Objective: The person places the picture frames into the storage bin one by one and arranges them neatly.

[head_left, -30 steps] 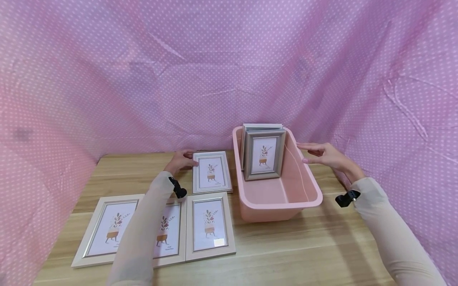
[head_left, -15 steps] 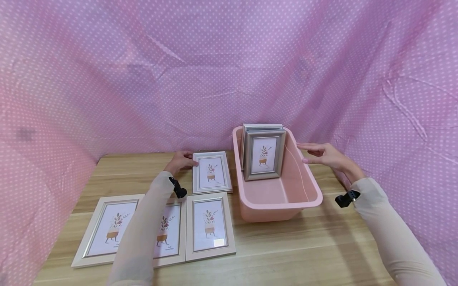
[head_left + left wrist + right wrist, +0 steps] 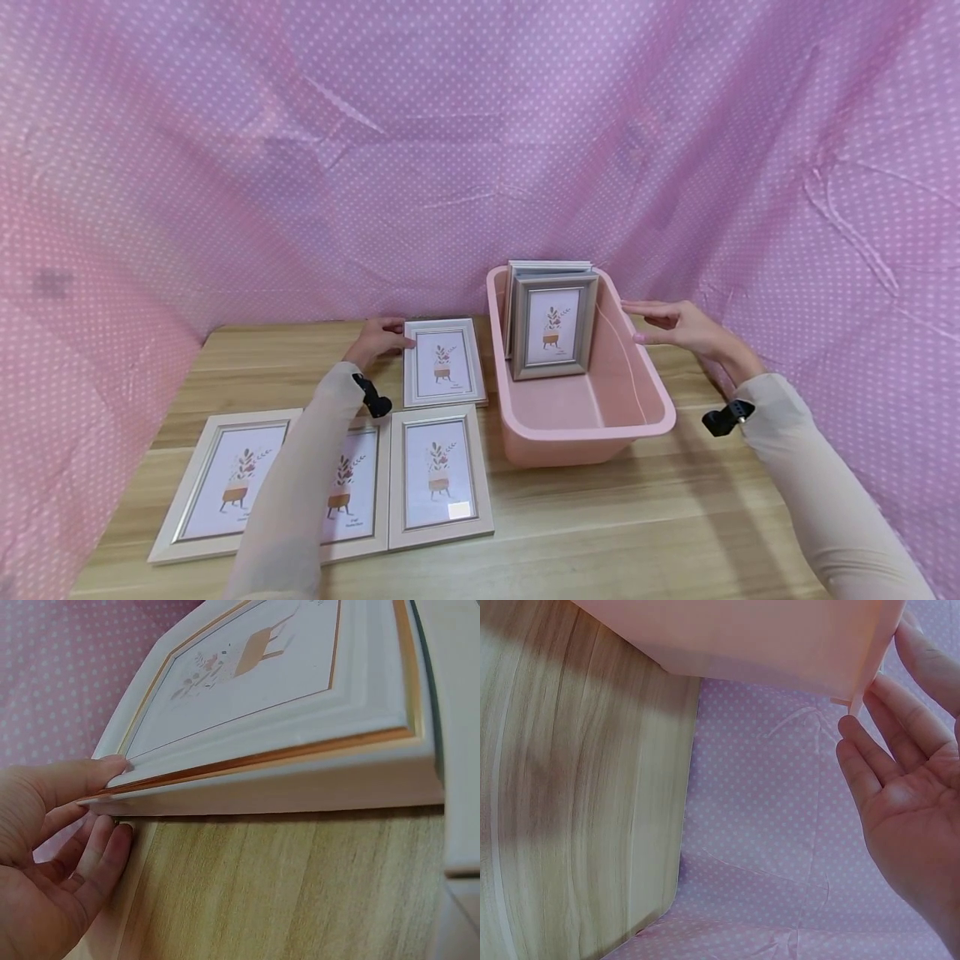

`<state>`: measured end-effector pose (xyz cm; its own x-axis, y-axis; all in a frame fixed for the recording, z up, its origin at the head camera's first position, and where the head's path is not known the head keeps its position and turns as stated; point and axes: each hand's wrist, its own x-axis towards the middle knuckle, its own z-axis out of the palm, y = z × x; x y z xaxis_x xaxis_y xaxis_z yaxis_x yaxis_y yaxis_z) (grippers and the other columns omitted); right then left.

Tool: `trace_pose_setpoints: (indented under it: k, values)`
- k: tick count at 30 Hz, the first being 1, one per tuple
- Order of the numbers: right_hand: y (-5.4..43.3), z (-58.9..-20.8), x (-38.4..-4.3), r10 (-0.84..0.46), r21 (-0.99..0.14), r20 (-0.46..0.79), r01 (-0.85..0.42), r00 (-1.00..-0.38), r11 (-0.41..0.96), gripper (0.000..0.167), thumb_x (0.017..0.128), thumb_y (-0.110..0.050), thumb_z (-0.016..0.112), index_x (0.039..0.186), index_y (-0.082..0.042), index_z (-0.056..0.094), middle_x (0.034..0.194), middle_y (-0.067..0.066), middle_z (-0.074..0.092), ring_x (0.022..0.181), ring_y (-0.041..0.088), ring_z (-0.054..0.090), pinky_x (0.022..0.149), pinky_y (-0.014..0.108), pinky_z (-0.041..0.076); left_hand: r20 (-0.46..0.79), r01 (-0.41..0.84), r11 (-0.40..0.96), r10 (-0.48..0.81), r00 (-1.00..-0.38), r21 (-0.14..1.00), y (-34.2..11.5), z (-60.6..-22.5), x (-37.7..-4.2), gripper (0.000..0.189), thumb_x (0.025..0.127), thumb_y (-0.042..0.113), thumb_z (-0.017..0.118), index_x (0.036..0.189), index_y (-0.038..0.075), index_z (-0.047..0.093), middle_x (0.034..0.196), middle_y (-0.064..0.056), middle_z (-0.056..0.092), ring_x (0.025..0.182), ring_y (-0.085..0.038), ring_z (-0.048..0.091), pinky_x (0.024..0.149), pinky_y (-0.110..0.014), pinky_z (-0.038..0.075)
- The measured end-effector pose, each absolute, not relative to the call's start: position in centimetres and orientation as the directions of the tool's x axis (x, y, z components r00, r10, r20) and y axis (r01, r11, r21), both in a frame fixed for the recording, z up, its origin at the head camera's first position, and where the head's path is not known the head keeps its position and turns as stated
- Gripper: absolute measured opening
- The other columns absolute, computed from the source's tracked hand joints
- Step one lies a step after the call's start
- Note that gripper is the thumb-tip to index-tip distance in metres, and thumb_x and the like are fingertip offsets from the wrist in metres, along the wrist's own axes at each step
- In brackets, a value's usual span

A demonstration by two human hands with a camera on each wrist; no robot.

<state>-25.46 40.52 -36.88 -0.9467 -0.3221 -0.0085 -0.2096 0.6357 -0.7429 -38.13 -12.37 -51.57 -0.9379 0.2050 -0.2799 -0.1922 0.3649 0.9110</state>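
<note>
In the head view my left hand (image 3: 378,340) is at the left edge of a white picture frame (image 3: 444,362) lying flat on the table. The left wrist view shows the thumb (image 3: 101,771) on top of its corner and the other fingers at its side and lower edge, pinching it. A pink plastic bin (image 3: 585,433) stands to the right of that frame. Inside it, a grey-beige picture frame (image 3: 555,371) leans upright in front of several others. My right hand (image 3: 686,327) touches the bin's right rim with extended fingers, also seen at the bin's edge in the right wrist view.
Three cream picture frames lie face up in front: one at left (image 3: 195,475), one partly under my left sleeve (image 3: 381,483), and one at right (image 3: 442,533). The wooden table (image 3: 600,533) ends at a pink dotted curtain (image 3: 450,167).
</note>
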Motion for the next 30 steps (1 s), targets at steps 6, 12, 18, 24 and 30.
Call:
trace_pose_setpoints:
  k: [6, 12, 18, 24, 30]
  values:
    - [40.5, -36.8, -25.3, -0.309, -0.734, -0.028, -0.19, -0.951, 0.652, 0.06, 0.092, -0.021, 0.077, 0.146, -0.008, 0.055, 0.153, 0.013, 0.05, 0.129, -0.012, 0.044, 0.108, 0.008, 0.04, -0.273, -0.197, 0.33, 0.205, -0.94, 0.923, -12.5, -51.7, -38.2, 0.071, 0.088, 0.007, 0.078, 0.152, 0.003, 0.045, 0.149, -0.02, 0.05, 0.127, -0.027, 0.053, 0.095, -0.025, 0.055]
    - [40.6, -36.8, -25.4, -0.314, -0.737, -0.016, -0.201, -0.949, 0.645, 0.059, 0.092, -0.019, 0.077, 0.145, -0.007, 0.056, 0.152, 0.013, 0.051, 0.128, -0.014, 0.044, 0.108, 0.009, 0.04, -0.284, -0.22, 0.294, 0.197, -0.938, 0.93, -12.5, -51.5, -38.3, 0.072, 0.087, 0.006, 0.079, 0.152, 0.005, 0.047, 0.149, -0.02, 0.051, 0.115, -0.02, 0.059, 0.085, -0.018, 0.055]
    - [40.5, -36.8, -25.4, -0.338, -0.748, 0.001, -0.225, -0.941, 0.625, 0.057, 0.092, -0.016, 0.077, 0.144, -0.003, 0.056, 0.151, 0.017, 0.051, 0.127, -0.016, 0.044, 0.107, 0.006, 0.039, -0.34, -0.307, 0.171, 0.216, -0.915, 0.936, -12.3, -51.3, -38.3, 0.078, 0.088, 0.0, 0.076, 0.156, 0.009, 0.04, 0.156, -0.018, 0.047, 0.101, -0.014, 0.068, 0.084, -0.025, 0.062]
    - [40.4, -36.7, -25.4, -0.336, -0.739, -0.003, -0.224, -0.942, 0.636, 0.058, 0.092, -0.017, 0.077, 0.144, -0.003, 0.057, 0.151, 0.019, 0.051, 0.127, -0.016, 0.044, 0.106, 0.005, 0.038, -0.348, -0.309, 0.19, 0.234, -0.908, 0.932, -12.5, -50.9, -38.4, 0.075, 0.089, 0.008, 0.077, 0.155, 0.017, 0.044, 0.151, -0.013, 0.053, 0.106, -0.017, 0.069, 0.091, -0.027, 0.059]
    - [40.5, -36.7, -25.3, -0.334, -0.735, -0.005, -0.223, -0.943, 0.64, 0.057, 0.091, -0.018, 0.077, 0.143, -0.004, 0.057, 0.151, 0.018, 0.051, 0.127, -0.015, 0.044, 0.106, 0.005, 0.038, -0.293, -0.248, 0.185, 0.282, -0.914, 0.951, -12.5, -50.0, -38.8, 0.077, 0.087, 0.006, 0.078, 0.155, 0.014, 0.043, 0.151, -0.016, 0.052, 0.107, -0.02, 0.068, 0.103, -0.039, 0.055]
